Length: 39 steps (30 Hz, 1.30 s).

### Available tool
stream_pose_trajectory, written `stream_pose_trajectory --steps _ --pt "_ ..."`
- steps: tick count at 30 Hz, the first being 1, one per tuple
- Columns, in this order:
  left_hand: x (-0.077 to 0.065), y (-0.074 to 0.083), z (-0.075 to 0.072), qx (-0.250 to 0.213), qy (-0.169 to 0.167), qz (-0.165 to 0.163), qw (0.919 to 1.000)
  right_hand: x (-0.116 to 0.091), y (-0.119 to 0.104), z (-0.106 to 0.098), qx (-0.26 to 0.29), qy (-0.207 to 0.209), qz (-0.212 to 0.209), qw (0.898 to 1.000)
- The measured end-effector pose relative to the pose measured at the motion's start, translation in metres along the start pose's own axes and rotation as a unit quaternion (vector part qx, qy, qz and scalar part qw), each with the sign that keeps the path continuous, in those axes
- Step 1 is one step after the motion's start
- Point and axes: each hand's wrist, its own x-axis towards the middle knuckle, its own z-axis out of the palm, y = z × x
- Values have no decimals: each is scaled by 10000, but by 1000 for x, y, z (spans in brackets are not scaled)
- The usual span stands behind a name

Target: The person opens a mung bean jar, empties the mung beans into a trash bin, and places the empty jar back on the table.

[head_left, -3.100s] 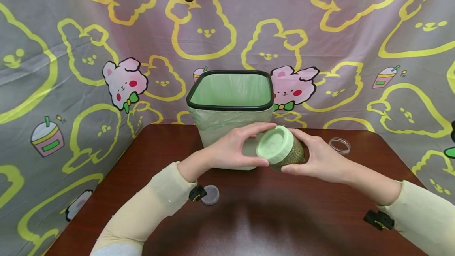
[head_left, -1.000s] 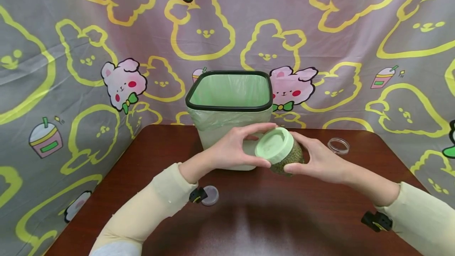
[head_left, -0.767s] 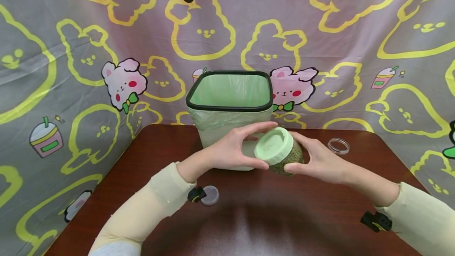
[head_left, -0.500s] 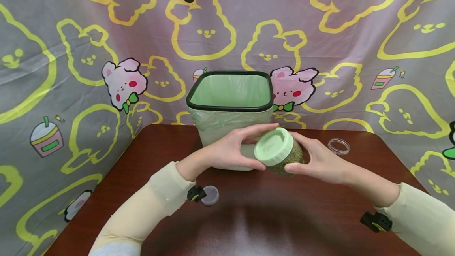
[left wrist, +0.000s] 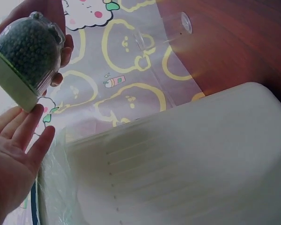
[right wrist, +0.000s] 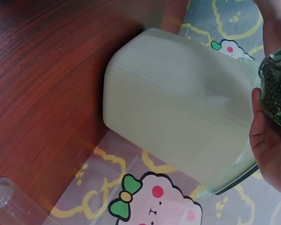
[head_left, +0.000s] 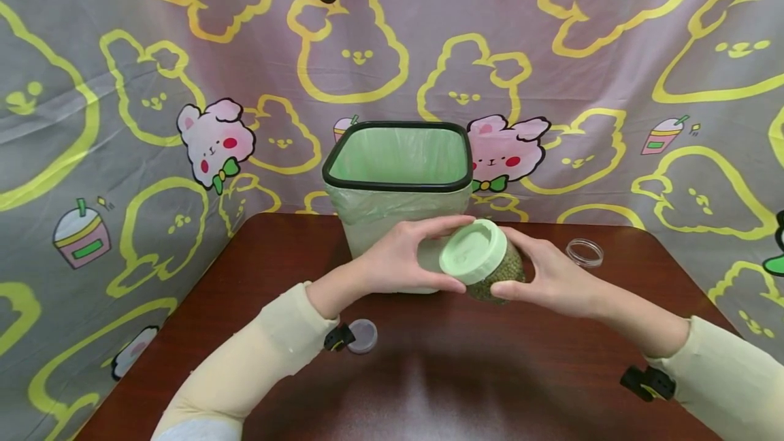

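Observation:
A clear jar [head_left: 508, 278] full of small round green beans, with a pale green lid [head_left: 473, 254], is held tilted above the table in front of the bin. My right hand [head_left: 557, 278] grips the jar's body, thumb in front and fingers behind. From the other side, my left hand [head_left: 398, 257] holds the lid's edge between thumb and fingers. In the left wrist view the beans fill the jar [left wrist: 30, 47] above the downward-slanting lid [left wrist: 13, 82], with left fingertips at its rim. The right wrist view shows only part of the jar [right wrist: 276, 89].
Behind the hands stands a pale bin with a black rim [head_left: 398, 187] and green liner. A round clear plastic piece [head_left: 363, 337] lies near the left sleeve. Another clear round container [head_left: 584, 252] is at the right back of the dark red table [head_left: 275, 243]. Patterned cloth surrounds it.
The jar tips slightly, its lid shifting a little down and left since the oldest frame. My left thumb slides back and forth a little along the lid's edge. Both hands keep hold.

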Motion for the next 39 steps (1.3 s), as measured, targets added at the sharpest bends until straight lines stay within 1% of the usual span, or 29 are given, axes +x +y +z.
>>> stream_pose_trajectory --steps 3,6,8,11,14,16,20,23,28,31,35,39 --pt "0 1 1 249 63 74 9996 0 0 0 20 8 18 10000" --pt "1 0 1 276 22 148 9995 0 1 1 26 24 46 10000" --pt "1 0 0 143 -46 168 9997 0 1 1 42 18 68 10000" --pt "1 -1 -4 -219 -195 192 9994 0 1 1 71 -7 96 9999" --pt "1 -1 -8 -616 -348 240 9972 1 1 1 91 -20 105 9999" --pt "1 -1 -10 -792 -442 322 9954 1 1 0 75 -17 109 9999" --pt "2 -1 -12 -982 -587 448 9924 1 1 0 70 -24 124 9999" --pt "3 -1 -12 -1003 -622 450 9920 0 1 0 61 -39 135 9999" --pt "4 0 -10 -947 -579 352 9932 -1 1 0 -31 -27 163 9999" --pt "3 0 -9 -817 -493 275 9951 -1 1 1 -70 -8 153 9999" --pt "1 0 -8 -498 -316 261 9979 -1 2 2 -94 18 81 9999" --pt "0 1 -5 -13 -109 391 9992 -2 2 2 -125 55 19 9999"
